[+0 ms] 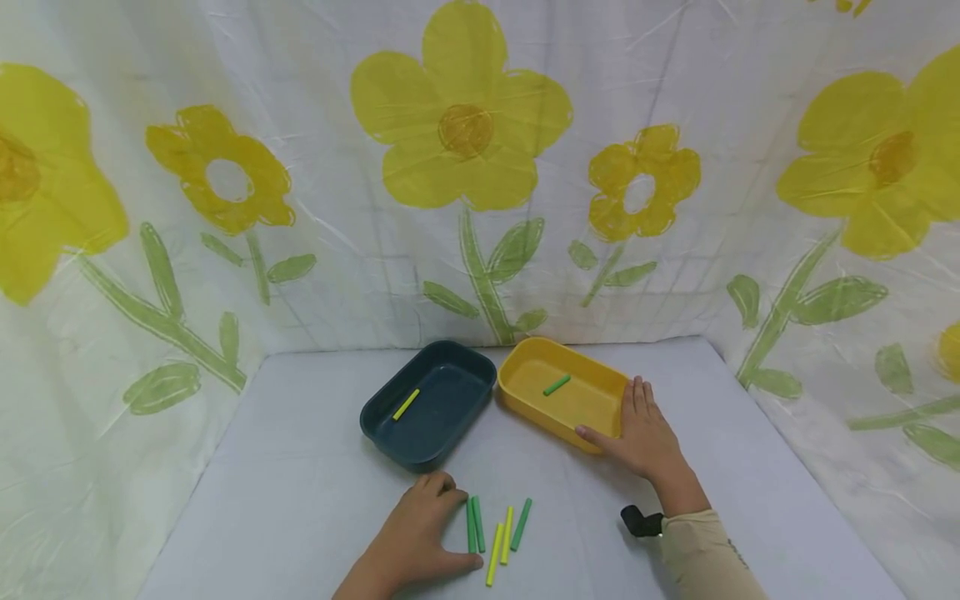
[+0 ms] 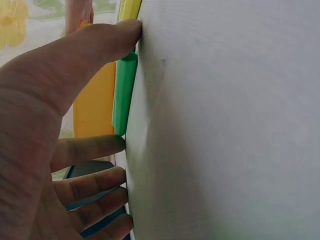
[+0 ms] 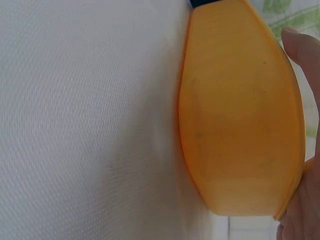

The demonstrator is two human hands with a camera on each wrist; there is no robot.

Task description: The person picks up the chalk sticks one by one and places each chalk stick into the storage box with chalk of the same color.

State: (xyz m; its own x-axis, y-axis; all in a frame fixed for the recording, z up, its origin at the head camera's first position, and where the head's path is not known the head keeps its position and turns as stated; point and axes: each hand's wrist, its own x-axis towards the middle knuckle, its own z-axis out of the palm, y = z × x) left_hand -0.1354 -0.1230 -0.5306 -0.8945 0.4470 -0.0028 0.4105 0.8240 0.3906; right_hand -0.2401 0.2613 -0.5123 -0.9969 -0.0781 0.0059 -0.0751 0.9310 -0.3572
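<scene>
My left hand [image 1: 420, 533] is low over the table with thumb and fingers spread around two short green sticks [image 1: 476, 525]. In the left wrist view, a green stick [image 2: 124, 95] lies between the thumb tip and the index fingertip, close to both. Two yellow sticks [image 1: 500, 542] and another green stick [image 1: 521, 525] lie just to the right. My right hand [image 1: 647, 433] rests on the right end of a yellow tray [image 1: 536, 410], fingers extended and thumb across the near rim. In the right wrist view, the tray's outer wall [image 3: 240, 110] fills the middle.
A dark blue tray [image 1: 457, 417] stands left of the yellow one and contains one yellow stick [image 1: 406, 404]. Inside the yellow tray lies a green stick [image 1: 557, 385]. A black device [image 1: 640, 522] is at the right wrist. Behind the white table [image 1: 300, 467] hangs a flowered curtain [image 1: 337, 275].
</scene>
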